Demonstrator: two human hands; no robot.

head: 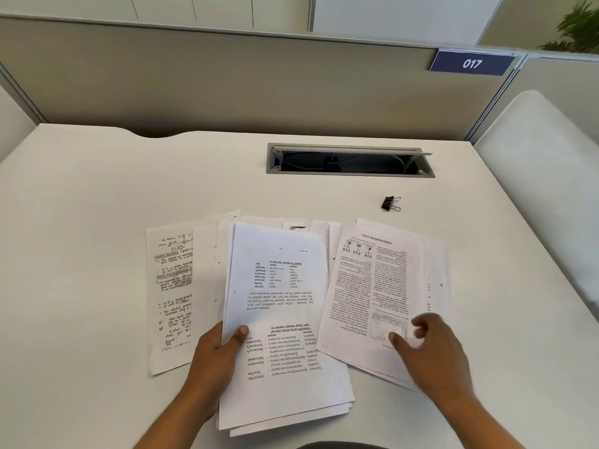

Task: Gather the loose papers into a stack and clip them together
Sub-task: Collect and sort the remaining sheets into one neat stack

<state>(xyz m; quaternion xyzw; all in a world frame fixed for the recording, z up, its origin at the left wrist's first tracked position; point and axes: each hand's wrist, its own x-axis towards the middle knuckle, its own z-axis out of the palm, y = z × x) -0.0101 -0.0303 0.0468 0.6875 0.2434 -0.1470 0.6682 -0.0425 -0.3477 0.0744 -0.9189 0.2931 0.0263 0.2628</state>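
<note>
Loose papers lie fanned across the white desk (97,205). My left hand (215,361) grips the left edge of a middle stack of printed sheets (278,319), thumb on top. My right hand (431,348) rests with spread fingers on a two-column printed page (366,286) at the right, which lies on several other sheets. A handwritten page (170,293) lies at the far left, partly covered. A black binder clip (390,203) sits alone on the desk beyond the papers, to the right.
A recessed cable slot (350,160) opens in the desk behind the papers. A beige partition (227,85) with a blue "017" sign (471,63) closes the back. A white chair back (551,176) stands at the right.
</note>
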